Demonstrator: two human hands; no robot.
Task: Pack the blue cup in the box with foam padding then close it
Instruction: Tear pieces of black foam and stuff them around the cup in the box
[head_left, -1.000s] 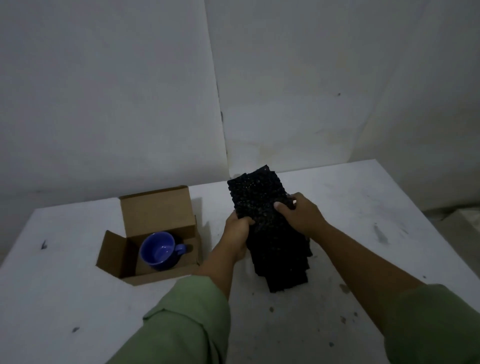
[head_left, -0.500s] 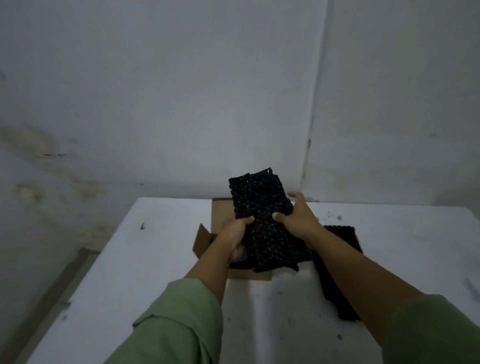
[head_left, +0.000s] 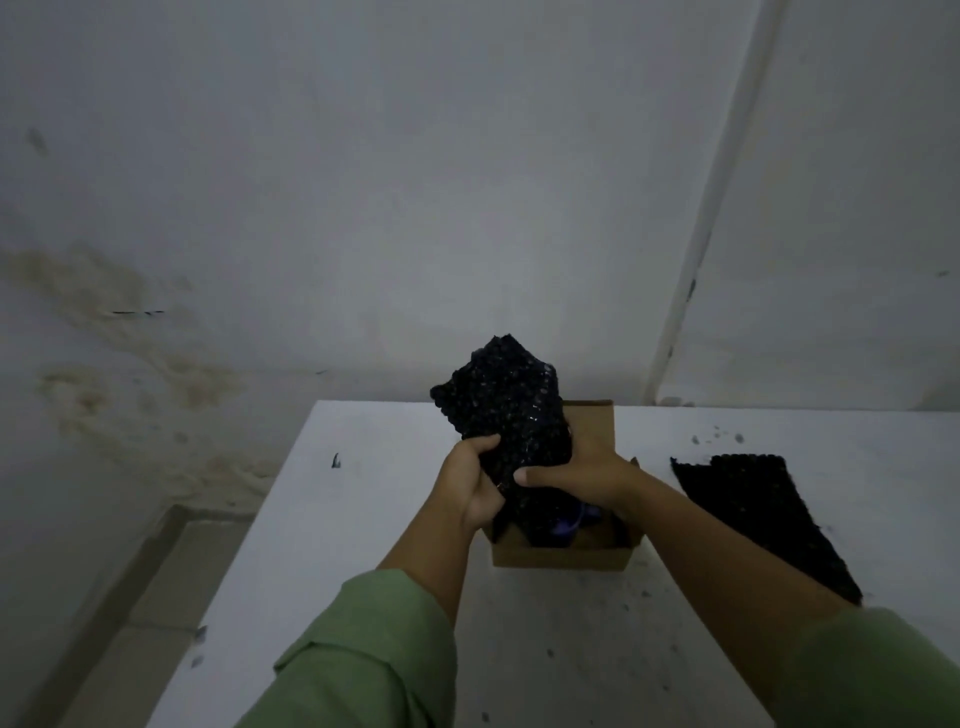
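A black foam sheet (head_left: 506, 410) stands upright over the open cardboard box (head_left: 563, 558) on the white table (head_left: 374, 519). My left hand (head_left: 475, 486) grips its lower left edge and my right hand (head_left: 576, 473) grips its lower right edge. The sheet's bottom end dips into the box. Only a sliver of the blue cup (head_left: 571, 525) shows inside the box, below my right hand. The box's back flap (head_left: 592, 426) stands up behind the foam.
A second black foam sheet (head_left: 753, 514) lies flat on the table to the right of the box. The table's left edge drops to the floor near a stained wall. Small dark crumbs speckle the tabletop.
Both hands have carried the foam sheet from the pile on the right over to the box, and its lower end now goes down into the box, hiding most of the cup.
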